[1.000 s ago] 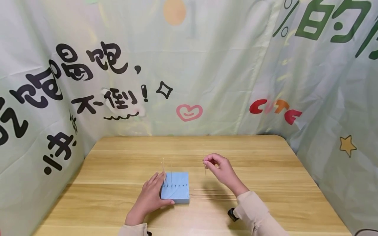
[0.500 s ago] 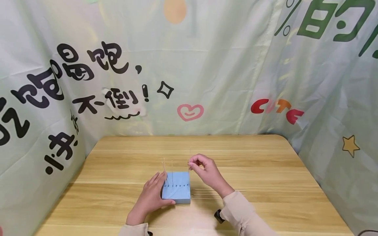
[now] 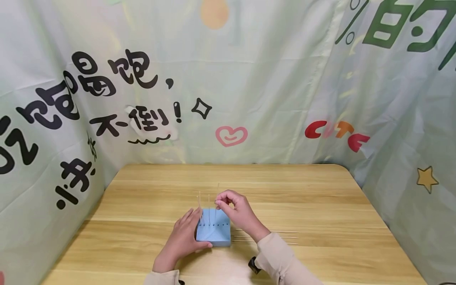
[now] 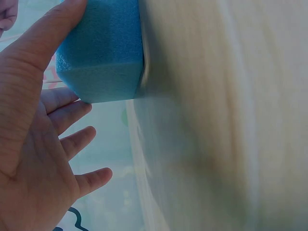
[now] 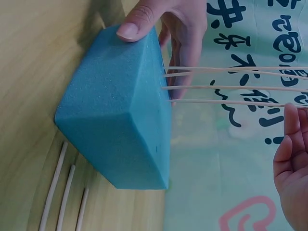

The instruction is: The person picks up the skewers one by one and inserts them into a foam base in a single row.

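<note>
My left hand (image 3: 182, 233) grips the blue block (image 3: 222, 234) from nine o'clock, thumb laid on its six-o'clock face, the lower fingers spread loosely, the block flat on the table (image 3: 320, 206). My right hand (image 3: 235, 208) arches above the block's one-o'clock corner, forearm coming from five o'clock, thumb and forefinger pinching a thin stick (image 5: 226, 102) nearly upright; whether its tip is inside, I cannot tell. Three standing sticks (image 3: 209, 209) rise toward its nine o'clock; three loose sticks (image 5: 54, 183) lie at the block's three o'clock

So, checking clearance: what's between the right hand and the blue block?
The right wrist view shows a thin stick running from the right hand toward the blue block.
</note>
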`<state>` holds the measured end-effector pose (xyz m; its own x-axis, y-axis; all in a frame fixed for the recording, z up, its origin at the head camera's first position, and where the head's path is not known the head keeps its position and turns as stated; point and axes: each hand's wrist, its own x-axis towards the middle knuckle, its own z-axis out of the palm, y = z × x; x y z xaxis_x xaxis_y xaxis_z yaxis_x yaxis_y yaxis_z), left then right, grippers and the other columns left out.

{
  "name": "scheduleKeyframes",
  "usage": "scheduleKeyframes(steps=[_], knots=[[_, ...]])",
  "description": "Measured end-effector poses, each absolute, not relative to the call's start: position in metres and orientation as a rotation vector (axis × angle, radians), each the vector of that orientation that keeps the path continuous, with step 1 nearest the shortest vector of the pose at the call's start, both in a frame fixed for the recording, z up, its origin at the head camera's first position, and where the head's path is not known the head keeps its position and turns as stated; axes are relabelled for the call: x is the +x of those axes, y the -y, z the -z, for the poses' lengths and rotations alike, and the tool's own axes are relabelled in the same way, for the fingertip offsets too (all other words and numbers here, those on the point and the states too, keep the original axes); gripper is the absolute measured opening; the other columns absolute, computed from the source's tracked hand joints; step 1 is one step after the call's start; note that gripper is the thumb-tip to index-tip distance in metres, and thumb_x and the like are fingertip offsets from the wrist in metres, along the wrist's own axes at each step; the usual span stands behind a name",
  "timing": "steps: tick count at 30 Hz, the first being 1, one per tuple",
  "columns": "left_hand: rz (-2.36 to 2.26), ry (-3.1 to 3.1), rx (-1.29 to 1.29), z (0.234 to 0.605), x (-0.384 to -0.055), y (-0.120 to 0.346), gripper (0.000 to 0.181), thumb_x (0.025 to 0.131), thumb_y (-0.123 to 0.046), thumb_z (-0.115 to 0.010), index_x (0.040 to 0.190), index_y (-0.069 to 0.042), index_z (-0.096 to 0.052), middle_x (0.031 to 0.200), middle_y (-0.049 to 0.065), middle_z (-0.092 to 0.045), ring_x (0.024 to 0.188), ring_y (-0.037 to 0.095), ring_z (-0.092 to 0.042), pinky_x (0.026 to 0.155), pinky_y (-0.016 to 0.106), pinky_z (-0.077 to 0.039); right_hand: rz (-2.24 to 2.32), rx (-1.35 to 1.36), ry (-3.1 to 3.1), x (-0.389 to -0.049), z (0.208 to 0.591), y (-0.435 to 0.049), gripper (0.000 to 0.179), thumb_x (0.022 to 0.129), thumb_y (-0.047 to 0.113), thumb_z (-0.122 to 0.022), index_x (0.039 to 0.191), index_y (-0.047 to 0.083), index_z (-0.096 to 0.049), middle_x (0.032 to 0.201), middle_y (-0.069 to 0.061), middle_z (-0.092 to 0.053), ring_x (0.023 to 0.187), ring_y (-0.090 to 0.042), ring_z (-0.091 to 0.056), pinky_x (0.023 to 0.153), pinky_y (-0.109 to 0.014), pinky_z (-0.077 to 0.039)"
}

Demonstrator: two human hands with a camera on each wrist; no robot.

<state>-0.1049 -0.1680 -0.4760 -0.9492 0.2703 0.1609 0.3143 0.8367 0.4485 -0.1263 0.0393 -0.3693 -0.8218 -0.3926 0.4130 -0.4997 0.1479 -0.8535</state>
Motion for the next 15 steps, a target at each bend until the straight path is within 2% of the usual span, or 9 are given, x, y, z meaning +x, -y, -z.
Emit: scheduleKeyframes(steps=[10,15], knots=[[0.727,2.934,-0.471,0.4765,-0.1067,0.1682,0.110,0.058,-0.053,-0.084,0.143,0.001,-0.037,0.147,0.015,-0.039,0.136,0.038,-0.030,0.104,0.063,-0.028,-1.786,0.895,2.300,-0.1273,0.3731,-0.0355,0.006,0.091,-0.003,-0.058,0.088,-0.006,-0.062,0.083,-0.020,-0.065,0.076,-0.028,-0.060,0.061,-0.019,-0.043],[0.734,2.923,-0.473,0.4758,-0.1063,0.1680,0.110,0.058,-0.052,-0.084,0.142,0.001,-0.038,0.146,0.016,-0.039,0.136,0.039,-0.031,0.104,0.063,-0.028,-1.731,0.910,2.301,-0.1274,0.3780,-0.0332,0.004,0.090,-0.003,-0.059,0.087,-0.004,-0.062,0.079,-0.015,-0.064,0.073,-0.019,-0.057,0.062,-0.022,-0.046]])
